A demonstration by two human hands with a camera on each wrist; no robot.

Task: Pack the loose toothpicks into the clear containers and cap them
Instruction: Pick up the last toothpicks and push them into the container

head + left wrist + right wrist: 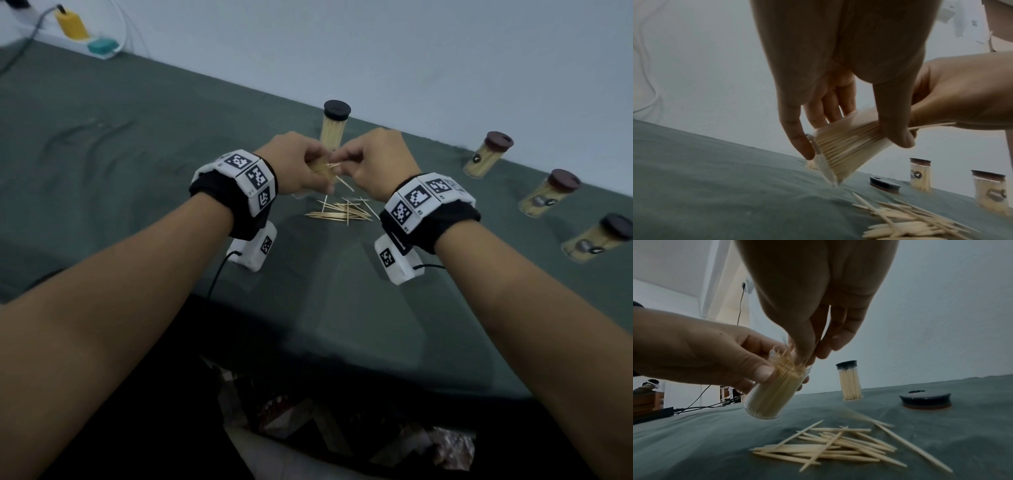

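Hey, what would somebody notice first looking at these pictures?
Mid-table, the left hand grips an uncapped clear container crammed with toothpicks while the right hand pinches a few more at its mouth. Loose toothpicks lie scattered just below, and a dark cap sits on the cloth nearby.

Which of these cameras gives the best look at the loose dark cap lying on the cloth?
The right wrist view: the cap lies whole and unobstructed there. The left wrist view shows it smaller, farther back. In the head view it is hidden behind the hands.
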